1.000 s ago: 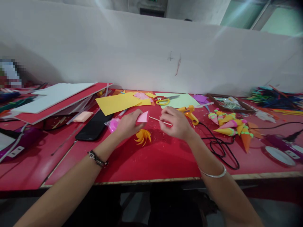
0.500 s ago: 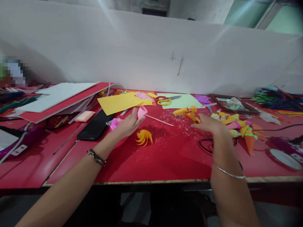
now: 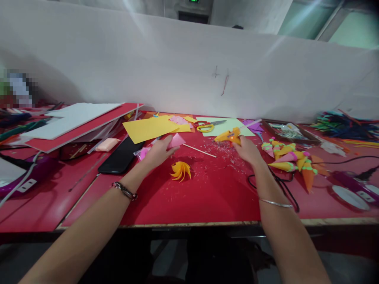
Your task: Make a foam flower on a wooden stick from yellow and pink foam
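Left hand (image 3: 159, 152): I am pinching a small pink paper piece (image 3: 178, 140) between closed-in fingers and thumb, left of the middle of the desk (image 3: 207, 205).
Right hand (image 3: 248, 150): I am curling my fingers round the grip of a yellow glue gun (image 3: 226, 136); how tightly they are closing I cannot tell.
Glue gun: its nozzle is pointing left, and a clear rod (image 3: 251, 124) is jutting from its back toward the far right.
Between my hands: a thin pale stick (image 3: 203, 151) is lying on the desk, its left end near the pink paper piece.
Near side: a curled orange paper piece (image 3: 181, 170) is resting nearer me than the pale stick.
Far side: a yellow sheet (image 3: 148, 128) is lying on the left, and scissors (image 3: 207, 126) are lying partly on a pale green sheet (image 3: 235, 128).
Left: a black phone (image 3: 118, 159) is lying just beyond my left wrist.
Right: a cluster of colourful paper cones (image 3: 290, 157) is lying beyond my right forearm.
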Demonstrator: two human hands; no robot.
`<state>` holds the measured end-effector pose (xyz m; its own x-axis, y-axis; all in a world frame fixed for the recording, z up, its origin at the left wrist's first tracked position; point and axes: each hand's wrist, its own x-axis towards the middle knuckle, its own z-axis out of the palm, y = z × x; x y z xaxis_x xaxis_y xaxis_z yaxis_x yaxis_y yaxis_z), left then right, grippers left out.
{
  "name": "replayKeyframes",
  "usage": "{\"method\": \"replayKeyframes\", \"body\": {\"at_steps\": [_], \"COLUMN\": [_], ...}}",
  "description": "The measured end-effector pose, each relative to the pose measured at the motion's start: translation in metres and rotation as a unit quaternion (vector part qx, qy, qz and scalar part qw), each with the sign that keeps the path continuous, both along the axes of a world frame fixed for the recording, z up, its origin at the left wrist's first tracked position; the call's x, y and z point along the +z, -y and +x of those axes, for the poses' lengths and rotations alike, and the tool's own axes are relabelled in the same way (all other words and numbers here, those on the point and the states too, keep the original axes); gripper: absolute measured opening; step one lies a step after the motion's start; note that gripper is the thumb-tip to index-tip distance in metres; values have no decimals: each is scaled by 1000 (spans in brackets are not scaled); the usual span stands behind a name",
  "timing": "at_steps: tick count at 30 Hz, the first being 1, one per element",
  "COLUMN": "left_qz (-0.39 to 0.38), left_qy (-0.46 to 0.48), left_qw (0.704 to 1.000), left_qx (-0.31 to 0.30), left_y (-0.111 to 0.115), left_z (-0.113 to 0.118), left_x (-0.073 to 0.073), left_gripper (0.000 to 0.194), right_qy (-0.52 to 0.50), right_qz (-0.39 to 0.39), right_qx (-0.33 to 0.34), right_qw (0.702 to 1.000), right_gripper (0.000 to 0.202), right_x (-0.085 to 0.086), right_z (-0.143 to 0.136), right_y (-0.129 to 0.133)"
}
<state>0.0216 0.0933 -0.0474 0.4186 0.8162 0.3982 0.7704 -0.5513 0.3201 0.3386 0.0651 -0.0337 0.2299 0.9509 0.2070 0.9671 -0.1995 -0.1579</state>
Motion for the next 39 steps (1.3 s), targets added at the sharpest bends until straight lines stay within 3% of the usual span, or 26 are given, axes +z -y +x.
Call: {"method": "replayKeyframes", "body": {"at_steps": [5, 9, 18, 27, 32, 39], "left_qz": [21, 23, 60, 213, 259, 287], "left_qy": [21, 56, 65, -34, -87, -108], "left_qw": [999, 997, 996, 975, 961, 951], "left_qx": [31, 40, 22, -50, -28, -25], "left_y": [-4, -4, 1, -3, -1, 2], "left_z": [0, 3, 8, 5, 1, 2], "left_x": [-7, -8, -8, -9, -1, 3], "left_gripper": [38, 37, 25, 22, 19, 15], "right_qy": [-83, -161, -229, -210, -216, -217], "right_qz": [128, 167, 182, 131, 129, 104], "right_qx": [25, 83, 201, 209, 215, 234], "right_qw": [988, 969, 935, 946, 944, 942], "right_gripper": [34, 32, 30, 52, 55, 38], "right_x": [11, 15, 12, 12, 14, 16], "right_z": [-17, -32, -61, -76, -77, -79], "right_y": [7, 11, 17, 25, 27, 28]}}
